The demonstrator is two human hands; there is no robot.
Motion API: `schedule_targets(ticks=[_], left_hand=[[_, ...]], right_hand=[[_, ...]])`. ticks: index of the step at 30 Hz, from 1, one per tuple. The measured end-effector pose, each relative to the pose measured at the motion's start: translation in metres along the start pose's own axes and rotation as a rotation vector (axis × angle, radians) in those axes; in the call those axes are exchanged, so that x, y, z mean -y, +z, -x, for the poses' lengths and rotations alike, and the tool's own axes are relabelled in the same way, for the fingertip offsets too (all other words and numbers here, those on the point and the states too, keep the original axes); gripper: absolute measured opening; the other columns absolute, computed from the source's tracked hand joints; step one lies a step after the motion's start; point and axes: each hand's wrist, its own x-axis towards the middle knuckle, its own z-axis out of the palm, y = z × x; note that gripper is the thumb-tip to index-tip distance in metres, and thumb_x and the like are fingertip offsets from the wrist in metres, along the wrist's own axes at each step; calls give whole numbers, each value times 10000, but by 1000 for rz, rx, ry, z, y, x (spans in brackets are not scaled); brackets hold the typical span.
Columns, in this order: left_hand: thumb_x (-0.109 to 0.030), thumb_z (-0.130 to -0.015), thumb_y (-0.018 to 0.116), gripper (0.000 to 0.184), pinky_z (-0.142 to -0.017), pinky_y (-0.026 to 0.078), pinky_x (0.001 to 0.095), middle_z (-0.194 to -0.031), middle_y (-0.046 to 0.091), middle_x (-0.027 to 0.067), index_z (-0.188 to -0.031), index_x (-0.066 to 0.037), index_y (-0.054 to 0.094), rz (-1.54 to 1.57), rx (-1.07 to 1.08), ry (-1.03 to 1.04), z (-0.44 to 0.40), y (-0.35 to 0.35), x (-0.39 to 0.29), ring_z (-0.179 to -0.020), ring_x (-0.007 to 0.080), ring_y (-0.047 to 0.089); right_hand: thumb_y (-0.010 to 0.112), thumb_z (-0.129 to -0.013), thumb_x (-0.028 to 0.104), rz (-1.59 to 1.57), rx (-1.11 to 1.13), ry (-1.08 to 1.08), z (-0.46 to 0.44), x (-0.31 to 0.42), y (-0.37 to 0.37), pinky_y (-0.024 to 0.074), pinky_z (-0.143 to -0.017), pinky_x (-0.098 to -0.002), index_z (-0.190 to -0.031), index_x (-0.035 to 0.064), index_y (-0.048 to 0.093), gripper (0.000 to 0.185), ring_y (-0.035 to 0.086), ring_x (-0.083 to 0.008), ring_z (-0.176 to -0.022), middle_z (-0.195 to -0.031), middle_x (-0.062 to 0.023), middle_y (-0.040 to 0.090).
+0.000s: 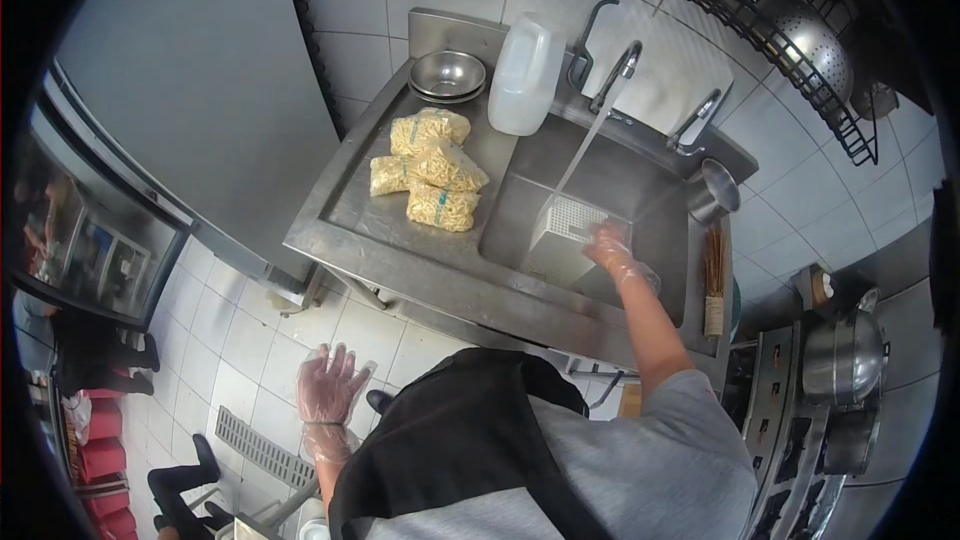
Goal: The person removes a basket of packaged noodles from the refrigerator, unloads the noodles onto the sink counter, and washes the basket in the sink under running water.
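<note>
My right hand [608, 248], in a clear plastic glove, reaches into the steel sink [665, 240] and grips the right edge of a white perforated basket [572, 220]. Its fingertips are partly blurred. The basket sits tilted in the basin, and a stream of water from the curved tap [628, 62] runs down onto it. Away from the counter, above the tiled floor, my left hand [330, 385] hangs with its gloved fingers spread and nothing in it.
Several clear bags of pale noodles [442, 168] lie on the drainboard, near steel bowls [447, 75] and a white plastic jug [527, 75]. Right of the sink stand a metal pitcher [712, 192] and a bundle of thin sticks [714, 285]. A wire rack [740, 25] hangs above.
</note>
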Motion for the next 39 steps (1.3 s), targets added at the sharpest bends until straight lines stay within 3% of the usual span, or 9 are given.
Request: schedule_targets(ticks=[3,9,12,15,18,24,39], left_hand=[[-218,-790,531,465,-949,319,615,-1274,370,131,-1216,-100,386,1,-4,1,1,2,-1,-1125,295,412],[-225,-800,515,469,-956,314,620,-1283,366,128,-1230,-100,375,28,-21,9,1,-6,-2,-1148,298,396],[-227,-804,508,482,-956,311,622,-1289,363,127,-1247,-101,367,30,-28,11,1,-10,-2,-1152,298,393],[-229,-808,504,498,-957,307,622,-1301,356,128,-1267,-104,357,28,-31,1,-1,-9,-2,-1155,297,392],[-233,-813,500,508,-961,301,622,-1313,347,129,-1279,-103,349,2,-32,-10,-4,-1,-2,-1167,297,386],[-245,-821,498,504,-960,298,625,-1313,349,130,-1277,-94,347,-39,19,-20,-11,7,-1,-1189,299,375],[-213,-827,478,457,-912,355,616,-1243,397,120,-1255,-106,363,0,-28,-21,-5,0,-2,-1085,282,439]], right_hand=[[624,-715,187,127,27,-95,-13,-6,20,433,-926,-394,-1003,43,628,323,518,-326,-1093,-1184,-185,526],[563,-754,263,143,196,-44,-10,2,4,444,-890,-416,-1015,56,619,337,544,-359,-1030,-1063,-199,583],[554,-768,269,157,139,-70,-13,-13,6,448,-882,-423,-1000,44,619,330,543,-361,-1034,-1072,-199,584],[548,-756,195,145,7,-81,-9,-19,-1,474,-835,-408,-923,18,637,259,587,-359,-953,-1002,-209,610],[547,-752,199,57,-12,48,0,-14,-28,469,-837,-416,-902,10,639,258,587,-361,-952,-999,-209,611],[574,-717,209,88,37,-90,-5,-25,-47,459,-848,-424,-887,18,649,266,588,-365,-941,-969,-207,617],[580,-698,266,7,70,-75,26,-3,-50,462,-838,-406,-888,36,657,308,586,-356,-921,-953,-198,612]])
